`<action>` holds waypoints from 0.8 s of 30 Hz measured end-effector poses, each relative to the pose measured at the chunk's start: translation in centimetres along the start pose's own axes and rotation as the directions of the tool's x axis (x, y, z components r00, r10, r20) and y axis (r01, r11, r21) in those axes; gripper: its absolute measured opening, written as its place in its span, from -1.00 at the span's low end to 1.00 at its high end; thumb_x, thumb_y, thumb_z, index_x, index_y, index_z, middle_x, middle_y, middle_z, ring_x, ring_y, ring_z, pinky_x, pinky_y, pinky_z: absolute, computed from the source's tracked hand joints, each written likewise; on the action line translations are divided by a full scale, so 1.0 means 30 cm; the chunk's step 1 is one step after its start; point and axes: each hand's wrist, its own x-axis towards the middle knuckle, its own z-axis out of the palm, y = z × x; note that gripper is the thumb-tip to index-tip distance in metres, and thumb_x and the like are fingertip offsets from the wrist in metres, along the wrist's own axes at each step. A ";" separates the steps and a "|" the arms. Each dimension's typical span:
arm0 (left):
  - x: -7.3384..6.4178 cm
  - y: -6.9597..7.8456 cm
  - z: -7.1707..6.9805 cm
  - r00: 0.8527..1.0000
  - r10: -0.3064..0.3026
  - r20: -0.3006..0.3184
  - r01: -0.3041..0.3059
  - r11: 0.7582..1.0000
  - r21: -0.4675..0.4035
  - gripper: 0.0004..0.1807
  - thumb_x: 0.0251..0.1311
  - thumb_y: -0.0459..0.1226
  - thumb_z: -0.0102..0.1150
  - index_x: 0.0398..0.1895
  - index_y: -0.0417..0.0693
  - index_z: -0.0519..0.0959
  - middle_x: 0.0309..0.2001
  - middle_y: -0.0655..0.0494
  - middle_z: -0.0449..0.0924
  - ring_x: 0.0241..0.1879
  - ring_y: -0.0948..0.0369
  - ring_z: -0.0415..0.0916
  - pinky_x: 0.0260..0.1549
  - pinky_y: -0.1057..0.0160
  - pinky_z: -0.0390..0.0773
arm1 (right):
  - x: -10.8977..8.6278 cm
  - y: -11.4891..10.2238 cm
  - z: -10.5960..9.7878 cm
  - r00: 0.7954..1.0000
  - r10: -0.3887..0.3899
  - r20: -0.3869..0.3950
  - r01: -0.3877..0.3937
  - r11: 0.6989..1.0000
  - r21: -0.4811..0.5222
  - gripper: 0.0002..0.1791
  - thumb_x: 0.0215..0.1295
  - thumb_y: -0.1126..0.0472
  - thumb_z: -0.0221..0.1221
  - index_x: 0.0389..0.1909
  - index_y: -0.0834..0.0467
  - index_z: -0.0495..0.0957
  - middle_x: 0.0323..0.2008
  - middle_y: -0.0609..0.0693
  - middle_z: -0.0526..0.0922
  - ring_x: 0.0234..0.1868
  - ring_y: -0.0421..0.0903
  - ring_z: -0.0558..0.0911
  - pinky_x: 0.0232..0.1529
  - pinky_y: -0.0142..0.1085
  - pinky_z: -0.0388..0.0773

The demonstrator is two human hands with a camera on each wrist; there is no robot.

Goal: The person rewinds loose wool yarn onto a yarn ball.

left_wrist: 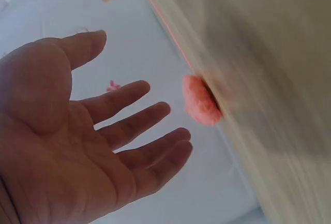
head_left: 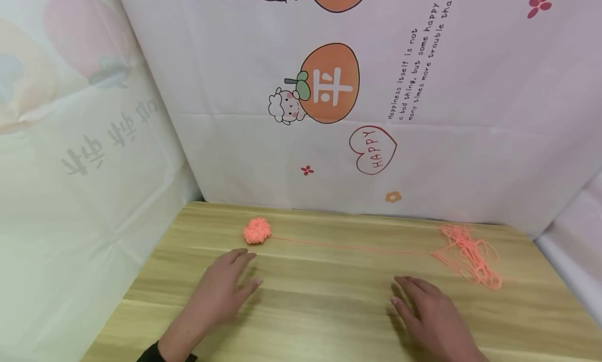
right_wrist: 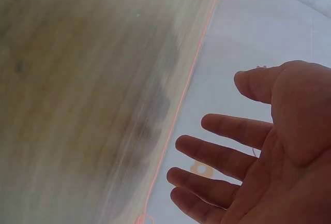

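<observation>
A small ball of coral-pink yarn [head_left: 257,231] rests toward the back left of the wooden table. From it a single strand [head_left: 348,245] runs right to a loose, tangled heap of the same yarn [head_left: 470,255]. My left hand [head_left: 223,286] is just in front of the ball, apart from it, with fingers spread and nothing held; the left wrist view shows its bare palm. My right hand [head_left: 430,317] is to the front left of the heap, fingers loosely extended and holding nothing, as its palm in the right wrist view confirms.
The wood-grain table [head_left: 310,310] reaches back to a white printed cloth wall [head_left: 235,116]. Another pale cloth [head_left: 94,221] hangs along the left side, and a white one stands at the right edge.
</observation>
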 end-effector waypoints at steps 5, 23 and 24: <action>0.090 -0.038 0.012 1.000 -0.006 -0.029 0.006 1.000 -0.013 -0.36 0.21 0.05 0.24 0.26 -0.11 0.47 0.17 -0.07 0.46 0.11 -0.02 0.43 0.05 -0.04 0.49 | -0.001 -0.003 -0.012 1.000 0.001 -0.004 -0.001 1.000 0.010 -0.51 0.30 -0.01 0.23 0.15 0.19 0.55 0.04 0.12 0.60 0.02 0.16 0.56 -0.05 0.13 0.52; 0.343 -0.115 0.108 0.977 -0.169 0.127 0.173 0.985 -0.022 -0.25 0.40 0.06 -0.01 0.43 -0.32 0.20 0.27 -0.33 0.26 0.22 -0.24 0.24 0.13 -0.15 0.38 | -0.002 -0.004 -0.003 1.000 0.011 -0.008 -0.011 1.000 0.005 -0.48 0.27 0.00 0.25 0.17 0.17 0.55 0.07 0.11 0.59 0.05 0.15 0.55 -0.01 0.13 0.50; 0.344 -0.114 0.111 0.977 -0.167 0.135 0.172 0.985 -0.025 -0.27 0.42 0.02 -0.02 0.42 -0.34 0.19 0.27 -0.36 0.25 0.22 -0.26 0.22 0.13 -0.16 0.37 | -0.001 -0.004 -0.003 1.000 0.012 -0.009 -0.012 1.000 0.004 -0.48 0.28 -0.01 0.25 0.18 0.18 0.54 0.07 0.12 0.58 0.05 0.16 0.54 -0.01 0.13 0.49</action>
